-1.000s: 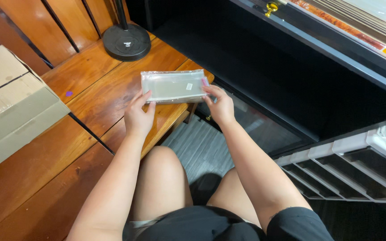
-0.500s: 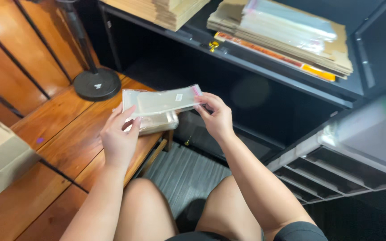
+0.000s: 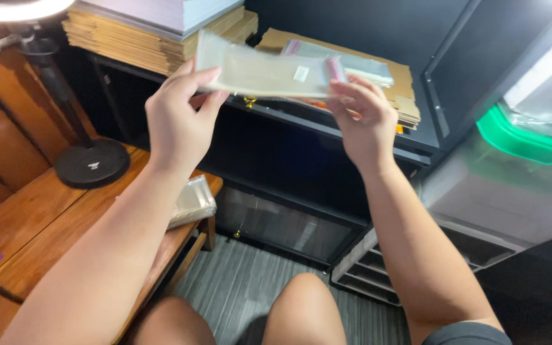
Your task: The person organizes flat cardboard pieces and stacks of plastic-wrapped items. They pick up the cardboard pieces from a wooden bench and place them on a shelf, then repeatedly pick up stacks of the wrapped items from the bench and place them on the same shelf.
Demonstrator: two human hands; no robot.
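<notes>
Both arms raised, forearms angled up and away from the body, hands apart at roughly equal height. Left hand (image 3: 177, 124) pinches the left end of a clear plastic sleeve (image 3: 263, 71), thumb under, fingers over the edge. Right hand (image 3: 364, 121) pinches the right end, near its pink strip. Sleeve is stretched flat and almost level between them, in front of a black shelf (image 3: 327, 124). Flattened cardboard stack (image 3: 129, 45) on the shelf behind. Another clear packet (image 3: 193, 201) lies on the wooden bench (image 3: 39, 223) below the left forearm, near a round black lamp base (image 3: 92, 163).
</notes>
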